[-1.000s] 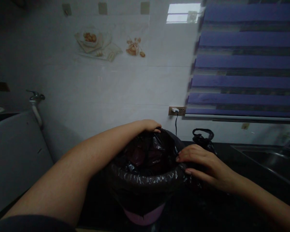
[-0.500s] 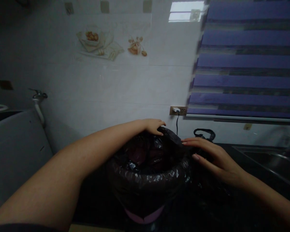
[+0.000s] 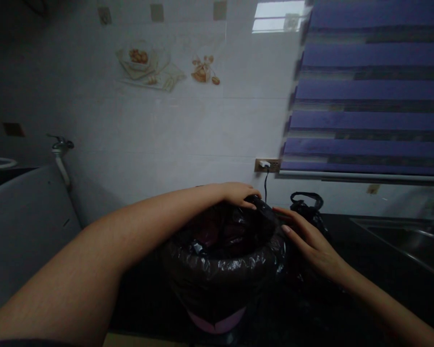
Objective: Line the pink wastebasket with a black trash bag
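A black plastic bag (image 3: 217, 267) lines a pink bin (image 3: 220, 324) on the dark counter, folded outward over its rim. Dark, shiny plastic fills what shows of the inside. My left hand (image 3: 240, 193) reaches across to the far rim, fingers curled over the bag's edge and thumb on the inner side. At the right side of the rim, my right hand (image 3: 307, 238) touches the bag with its fingertips, fingers stretched and thumb apart. Just behind this hand stands another black plastic bag (image 3: 313, 207) with a looped handle; its lower part is hard to see.
A metal sink (image 3: 401, 241) is set into the dark counter at the right. On the wall, a charger sits in a socket (image 3: 267, 166), its cable hanging behind the bin. A pale appliance (image 3: 25, 231) and a tap (image 3: 61, 143) are at the left. A purple striped blind (image 3: 369, 91) hangs above.
My left hand has shifted right and slightly down along the far rim. My right hand has come closer to the rim, its thumb now against the bag.
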The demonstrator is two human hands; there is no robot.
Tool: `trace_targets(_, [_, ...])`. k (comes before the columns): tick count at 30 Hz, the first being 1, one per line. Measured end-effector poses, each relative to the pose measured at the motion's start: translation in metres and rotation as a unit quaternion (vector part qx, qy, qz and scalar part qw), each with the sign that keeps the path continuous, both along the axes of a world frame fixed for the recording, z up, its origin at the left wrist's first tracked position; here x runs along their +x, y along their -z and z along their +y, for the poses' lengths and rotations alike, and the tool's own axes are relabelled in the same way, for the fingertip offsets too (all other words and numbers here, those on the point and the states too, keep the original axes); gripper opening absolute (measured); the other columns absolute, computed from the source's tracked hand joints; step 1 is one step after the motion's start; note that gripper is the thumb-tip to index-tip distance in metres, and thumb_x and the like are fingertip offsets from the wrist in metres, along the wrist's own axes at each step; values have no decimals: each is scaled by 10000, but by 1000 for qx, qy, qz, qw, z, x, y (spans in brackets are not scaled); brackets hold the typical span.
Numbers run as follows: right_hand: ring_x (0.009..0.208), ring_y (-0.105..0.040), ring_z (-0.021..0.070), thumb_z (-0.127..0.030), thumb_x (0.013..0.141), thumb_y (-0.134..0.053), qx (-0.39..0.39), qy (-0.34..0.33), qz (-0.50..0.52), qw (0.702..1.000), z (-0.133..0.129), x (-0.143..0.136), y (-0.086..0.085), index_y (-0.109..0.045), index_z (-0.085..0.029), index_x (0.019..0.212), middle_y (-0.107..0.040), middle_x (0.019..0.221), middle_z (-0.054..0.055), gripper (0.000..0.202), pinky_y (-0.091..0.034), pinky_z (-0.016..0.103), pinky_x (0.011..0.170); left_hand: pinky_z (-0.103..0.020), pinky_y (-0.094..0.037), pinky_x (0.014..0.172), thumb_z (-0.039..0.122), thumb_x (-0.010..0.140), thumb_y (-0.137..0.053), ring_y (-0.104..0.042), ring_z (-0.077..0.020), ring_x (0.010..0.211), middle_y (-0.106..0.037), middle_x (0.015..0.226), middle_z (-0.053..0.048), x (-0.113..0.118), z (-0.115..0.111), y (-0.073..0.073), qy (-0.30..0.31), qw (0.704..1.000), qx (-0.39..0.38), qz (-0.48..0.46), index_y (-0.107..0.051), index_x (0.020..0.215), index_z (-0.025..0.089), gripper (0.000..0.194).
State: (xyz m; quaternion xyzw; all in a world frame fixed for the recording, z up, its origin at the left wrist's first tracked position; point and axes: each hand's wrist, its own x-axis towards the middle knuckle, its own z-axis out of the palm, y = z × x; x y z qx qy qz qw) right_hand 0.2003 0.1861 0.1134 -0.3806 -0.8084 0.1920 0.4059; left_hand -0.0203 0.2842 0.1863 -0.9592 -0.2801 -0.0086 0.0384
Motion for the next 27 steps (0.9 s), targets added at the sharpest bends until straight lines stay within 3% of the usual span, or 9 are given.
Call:
trace_targets(21, [1114,-596,251,-457,918,-433,-12,18,-49,999,-3,8,1,-523,-190,1211,-596,1232,148,407,-483,463,959,-386,-458,848,414,922,-469,-599,-282,1045,-618,1208,-178,10,-5,5,-55,997,40,27,-552,1219,140,413])
trace_targets(27, [1140,-573,257,-433,907,-454,100,16,-109,989,-4,14,-30,-566,-207,1202,-594,1236,132,388,-474,472,970,-376,-464,840,420,927,-455,-602,-280,1046,-612,1218,-178,11,-8,4,-61,996,46,36,-542,1232,141,423])
